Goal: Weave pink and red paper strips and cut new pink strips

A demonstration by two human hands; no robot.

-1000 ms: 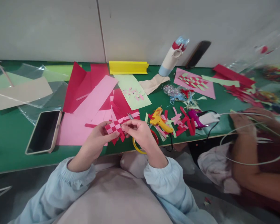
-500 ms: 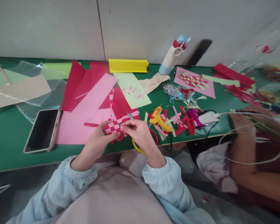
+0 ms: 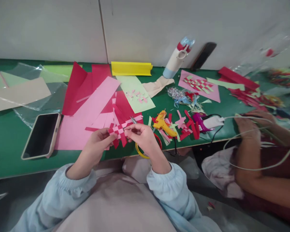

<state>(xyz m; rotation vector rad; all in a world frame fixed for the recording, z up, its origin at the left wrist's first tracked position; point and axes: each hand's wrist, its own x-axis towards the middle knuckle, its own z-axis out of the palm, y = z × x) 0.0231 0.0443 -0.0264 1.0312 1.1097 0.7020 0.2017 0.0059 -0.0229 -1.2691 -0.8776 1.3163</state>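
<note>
Between my two hands is a small woven piece of red and pink paper strips (image 3: 118,130), checkered on top with loose red ends hanging below. My left hand (image 3: 100,143) pinches its left side between thumb and fingers. At its right side, my right hand (image 3: 142,137) has thumb and forefinger closed on the weave's edge. Scissors with yellow and red handles (image 3: 141,153) lie partly under my right hand, their metal tips showing above it. Behind the weave, pink paper strips (image 3: 106,119) rest on red and pink sheets.
A phone (image 3: 41,135) lies at left. Right of my hands are a yellow glue gun (image 3: 164,124), cut paper strips (image 3: 183,125) and a purple glue gun (image 3: 200,122). A bottle (image 3: 177,59) stands at the wall. A co-worker's arms (image 3: 248,145) and a white cable (image 3: 232,161) occupy the right.
My left hand has moved slightly down and left, its grip shifted to the weave's left edge. More of the weave and its hanging red ends now shows. The right hand stays nearly in place.
</note>
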